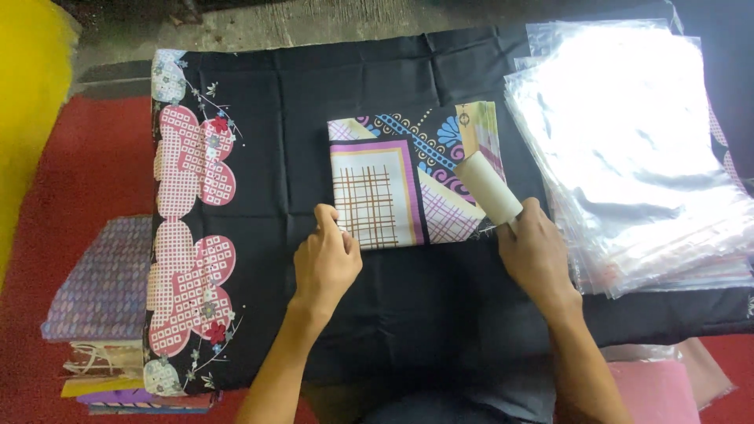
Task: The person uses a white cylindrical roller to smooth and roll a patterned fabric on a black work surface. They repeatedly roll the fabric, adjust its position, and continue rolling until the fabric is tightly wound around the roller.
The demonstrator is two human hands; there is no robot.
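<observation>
Both hands work at the near edge of a folded patterned cloth (412, 180) lying on a black cloth-covered surface (314, 102). Left hand (326, 263) pinches the cloth's near left corner; right hand (538, 251) grips a lint roller (488, 187) (pale, cylindrical), whose long axis slants up-left over the cloth's right part. A stack of clear plastic bags (636, 149) lies just right.
</observation>
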